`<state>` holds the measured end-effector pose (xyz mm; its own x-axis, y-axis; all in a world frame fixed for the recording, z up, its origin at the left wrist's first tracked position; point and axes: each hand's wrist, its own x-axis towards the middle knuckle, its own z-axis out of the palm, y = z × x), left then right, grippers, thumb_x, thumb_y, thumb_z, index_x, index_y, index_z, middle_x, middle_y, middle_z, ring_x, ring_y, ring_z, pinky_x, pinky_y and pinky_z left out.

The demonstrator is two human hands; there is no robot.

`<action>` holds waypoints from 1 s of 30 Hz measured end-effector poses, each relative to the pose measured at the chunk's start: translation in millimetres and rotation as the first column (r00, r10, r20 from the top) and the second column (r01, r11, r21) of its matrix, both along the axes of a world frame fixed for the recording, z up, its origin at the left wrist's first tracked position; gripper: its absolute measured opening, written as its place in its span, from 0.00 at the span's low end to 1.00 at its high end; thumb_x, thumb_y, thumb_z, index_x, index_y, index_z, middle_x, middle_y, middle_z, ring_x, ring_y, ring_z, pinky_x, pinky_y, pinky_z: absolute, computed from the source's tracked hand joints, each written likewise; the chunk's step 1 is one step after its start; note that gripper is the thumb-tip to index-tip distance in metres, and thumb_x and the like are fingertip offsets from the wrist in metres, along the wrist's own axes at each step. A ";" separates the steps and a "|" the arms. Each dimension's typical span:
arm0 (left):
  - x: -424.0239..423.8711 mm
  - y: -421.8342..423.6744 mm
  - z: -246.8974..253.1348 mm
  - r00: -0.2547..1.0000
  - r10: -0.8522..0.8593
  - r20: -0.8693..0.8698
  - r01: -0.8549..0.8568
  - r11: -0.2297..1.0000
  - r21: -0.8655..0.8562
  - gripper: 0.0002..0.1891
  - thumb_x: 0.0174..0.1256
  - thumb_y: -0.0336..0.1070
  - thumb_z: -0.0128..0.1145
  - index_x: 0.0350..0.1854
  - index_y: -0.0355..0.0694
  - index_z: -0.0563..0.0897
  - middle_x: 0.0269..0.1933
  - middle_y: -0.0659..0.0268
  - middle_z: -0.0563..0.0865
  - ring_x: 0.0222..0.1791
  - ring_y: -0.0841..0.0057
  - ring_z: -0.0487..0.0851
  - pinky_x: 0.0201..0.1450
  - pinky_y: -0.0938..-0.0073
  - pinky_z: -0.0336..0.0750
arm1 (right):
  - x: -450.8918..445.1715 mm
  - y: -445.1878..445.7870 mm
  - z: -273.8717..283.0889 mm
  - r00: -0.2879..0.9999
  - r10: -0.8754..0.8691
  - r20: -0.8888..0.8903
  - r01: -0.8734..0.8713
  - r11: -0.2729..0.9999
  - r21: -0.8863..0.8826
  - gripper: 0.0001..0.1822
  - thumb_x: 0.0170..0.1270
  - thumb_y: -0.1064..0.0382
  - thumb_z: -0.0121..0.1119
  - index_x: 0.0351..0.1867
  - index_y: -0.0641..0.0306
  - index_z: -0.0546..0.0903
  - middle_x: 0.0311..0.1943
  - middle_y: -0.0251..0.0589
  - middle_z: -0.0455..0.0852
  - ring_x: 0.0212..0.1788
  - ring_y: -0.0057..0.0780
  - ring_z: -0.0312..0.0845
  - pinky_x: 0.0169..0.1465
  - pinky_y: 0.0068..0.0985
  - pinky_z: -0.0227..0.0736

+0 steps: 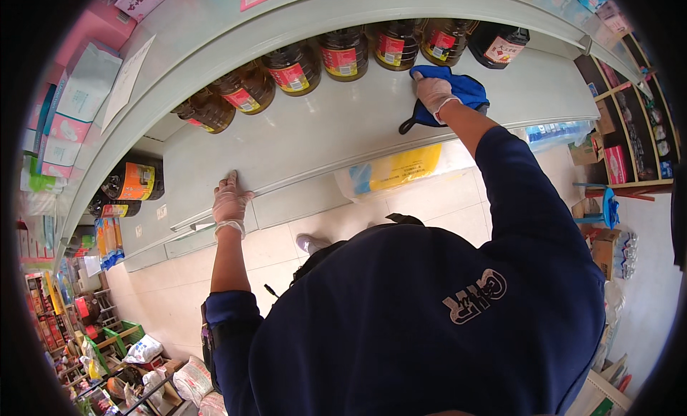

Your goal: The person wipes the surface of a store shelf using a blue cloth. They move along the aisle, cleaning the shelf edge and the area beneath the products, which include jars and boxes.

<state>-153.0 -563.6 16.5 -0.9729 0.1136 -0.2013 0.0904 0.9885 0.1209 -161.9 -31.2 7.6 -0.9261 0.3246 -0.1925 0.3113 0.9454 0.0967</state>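
Observation:
My right hand (436, 94), in a clear disposable glove, grips a blue cloth (466, 89) with dark edging and presses it on the pale metal shelf board (343, 120). A dark hanging loop of the cloth lies toward the shelf's front edge. My left hand (231, 198), gloved the same way, rests on the front edge of the shelf with its fingers apart and nothing in it. Behind the cloth stand several large plastic bottles of dark liquid (343, 56) with red and yellow labels. At the row's right end is a darker jug (498, 45) with a pale label.
Another shelf (300, 13) overhangs the bottles. More bottles (134, 179) stand at the left. Below the board lies a plastic-wrapped yellow and blue pack (397, 171) near the tiled floor (257, 255). A blue stool (606, 209) and a wooden rack (633, 120) are at the right.

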 end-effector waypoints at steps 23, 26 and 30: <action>-2.8 -5.7 -3.3 0.999 0.007 0.046 -0.004 0.998 -0.058 0.43 0.48 0.47 0.71 0.70 0.50 0.65 0.65 0.63 0.72 0.64 0.60 0.69 0.64 0.65 0.70 | 11.8 8.1 -2.1 0.989 0.134 0.054 -0.138 0.988 0.074 0.30 0.69 0.63 0.41 0.74 0.44 0.58 0.42 0.51 0.86 0.39 0.45 0.86 0.38 0.42 0.79; -6.8 0.7 1.7 0.999 -0.003 0.048 0.006 0.998 -0.061 0.43 0.48 0.48 0.71 0.70 0.51 0.65 0.65 0.63 0.72 0.64 0.60 0.69 0.65 0.64 0.70 | -0.1 19.1 -1.9 0.998 -0.011 0.064 0.010 1.000 0.025 0.30 0.72 0.62 0.39 0.75 0.40 0.54 0.47 0.48 0.86 0.50 0.44 0.83 0.48 0.37 0.77; -10.0 4.4 2.8 0.998 -0.006 0.057 0.012 0.995 -0.101 0.43 0.48 0.49 0.71 0.70 0.51 0.66 0.65 0.63 0.72 0.64 0.59 0.69 0.65 0.63 0.71 | -9.1 26.3 -11.6 0.999 -0.030 0.032 0.030 1.000 -0.002 0.28 0.71 0.64 0.39 0.73 0.44 0.59 0.47 0.48 0.86 0.48 0.44 0.84 0.47 0.38 0.78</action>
<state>-163.0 -559.2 19.3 -0.9585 0.0986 -0.2674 0.0954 0.9951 0.0251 -171.0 -4.9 -4.0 -0.9093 0.3519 -0.2223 0.3365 0.9358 0.1050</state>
